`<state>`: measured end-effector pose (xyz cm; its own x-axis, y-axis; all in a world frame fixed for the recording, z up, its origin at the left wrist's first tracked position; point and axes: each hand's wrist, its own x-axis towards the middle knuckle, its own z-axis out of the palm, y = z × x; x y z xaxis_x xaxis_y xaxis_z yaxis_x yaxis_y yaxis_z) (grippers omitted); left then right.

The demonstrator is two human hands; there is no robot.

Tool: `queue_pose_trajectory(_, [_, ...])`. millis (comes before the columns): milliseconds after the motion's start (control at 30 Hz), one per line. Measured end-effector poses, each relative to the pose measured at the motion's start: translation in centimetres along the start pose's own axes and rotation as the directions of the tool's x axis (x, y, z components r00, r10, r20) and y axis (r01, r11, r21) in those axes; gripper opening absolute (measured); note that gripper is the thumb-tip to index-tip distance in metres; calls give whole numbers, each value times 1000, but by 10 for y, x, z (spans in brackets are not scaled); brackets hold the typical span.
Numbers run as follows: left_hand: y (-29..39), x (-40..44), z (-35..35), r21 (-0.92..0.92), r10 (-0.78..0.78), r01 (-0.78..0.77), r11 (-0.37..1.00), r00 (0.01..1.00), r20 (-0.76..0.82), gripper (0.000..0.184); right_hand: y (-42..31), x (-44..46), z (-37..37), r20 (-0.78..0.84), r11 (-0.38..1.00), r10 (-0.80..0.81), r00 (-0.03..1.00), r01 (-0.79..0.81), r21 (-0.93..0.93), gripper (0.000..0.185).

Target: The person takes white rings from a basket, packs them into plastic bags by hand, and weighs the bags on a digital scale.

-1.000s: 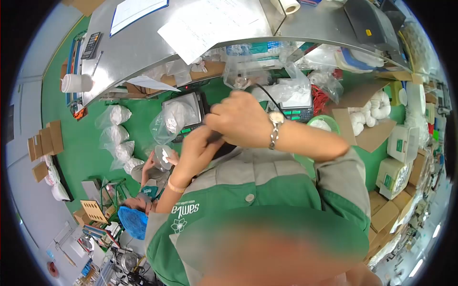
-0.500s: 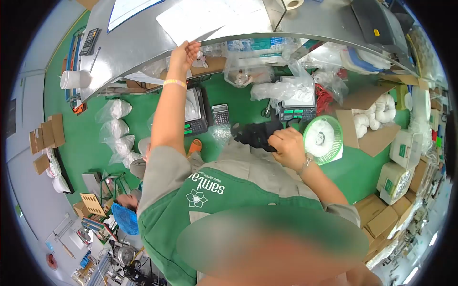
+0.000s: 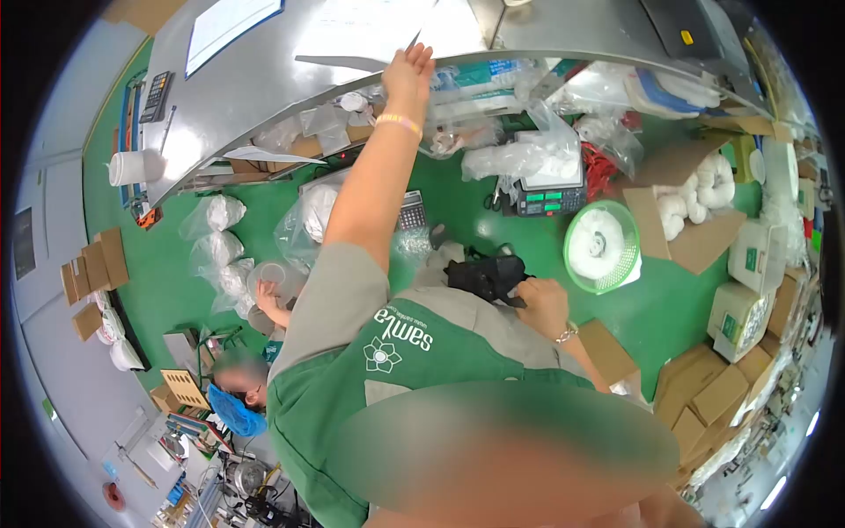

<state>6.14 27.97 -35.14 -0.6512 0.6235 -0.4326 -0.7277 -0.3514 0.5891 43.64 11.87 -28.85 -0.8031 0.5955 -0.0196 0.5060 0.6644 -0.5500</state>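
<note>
My left hand (image 3: 408,75) reaches across to the metal table's front edge, fingers stretched out beside the white paper sheets (image 3: 356,33). Its fingertips meet the edge of the sheets; I cannot tell whether they grip one. A yellow band circles that wrist. Down at my waist, my right hand (image 3: 541,304) is closed on the edge of a black fabric item, which looks like a small bag (image 3: 487,277). A bracelet is on the right wrist.
Under the table stand a digital scale (image 3: 550,199), a calculator (image 3: 412,211) and a green basket (image 3: 603,268) with white material. An open carton (image 3: 704,242) lies at right. Bagged white bundles (image 3: 224,211) sit at left, near a seated person (image 3: 238,400) in a blue hair cover.
My left hand has moved right and farther over the table edge to the papers. My right hand has dropped back toward my waist with the black bag. The seated person's hand now shows.
</note>
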Motion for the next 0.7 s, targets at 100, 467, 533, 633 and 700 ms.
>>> queue_pose_trajectory(100, [-7,-13,31,316,-274,186,930,925,264,33,6,-7,-6,2,1000,-7,1000,7,-20,22])
queue_pose_trajectory(467, [-132,-286,-70,689,-781,-710,145,346,520,41,76,-47,-25,-10,983,84,996,-81,166,16])
queue_pose_trajectory(533, [-165,-307,-68,712,-725,-689,137,420,546,26,102,-58,-33,41,984,46,998,-52,170,15])
queue_pose_trajectory(633, [-209,-333,-65,737,-703,-675,35,507,498,20,157,-80,-44,250,971,8,968,-67,227,15])
queue_pose_trajectory(700, [-236,-343,-77,808,-697,-588,50,559,450,20,203,-99,-61,302,930,7,953,-117,348,33])
